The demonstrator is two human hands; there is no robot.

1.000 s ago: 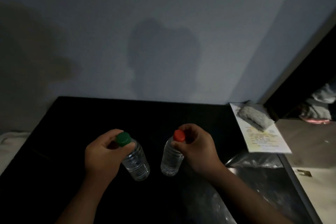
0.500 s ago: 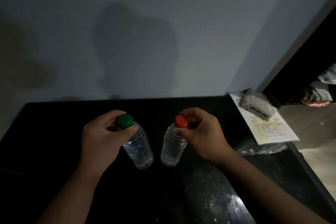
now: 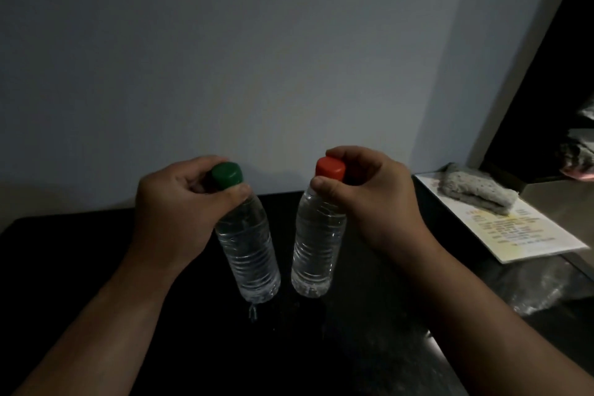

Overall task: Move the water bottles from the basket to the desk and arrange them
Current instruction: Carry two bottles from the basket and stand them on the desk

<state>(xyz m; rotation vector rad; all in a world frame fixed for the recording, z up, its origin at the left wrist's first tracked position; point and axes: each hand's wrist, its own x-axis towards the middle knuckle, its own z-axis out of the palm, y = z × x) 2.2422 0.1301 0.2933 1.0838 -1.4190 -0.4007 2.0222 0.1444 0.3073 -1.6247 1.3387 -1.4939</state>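
Note:
Two small clear water bottles are side by side over the black desk (image 3: 80, 267). My left hand (image 3: 173, 212) grips the green-capped bottle (image 3: 247, 251) at its neck, fingers curled round just under the cap. The red-capped bottle (image 3: 316, 247) is held the same way at its neck by my right hand (image 3: 379, 202). Both bottles tilt a little, bases close together near the desk's middle. Whether the bases touch the desk is unclear. No basket is in view.
A printed white sheet (image 3: 527, 235) lies at the desk's right edge with a grey folded cloth (image 3: 475, 193) on it. Crumpled clear plastic (image 3: 546, 286) sits in front of it. A plain wall rises right behind the desk; a dark opening is at far right.
Both hands with their bottles have moved toward the back of the desk, nearer the wall, and appear larger and closer to the camera. The grips are the same.

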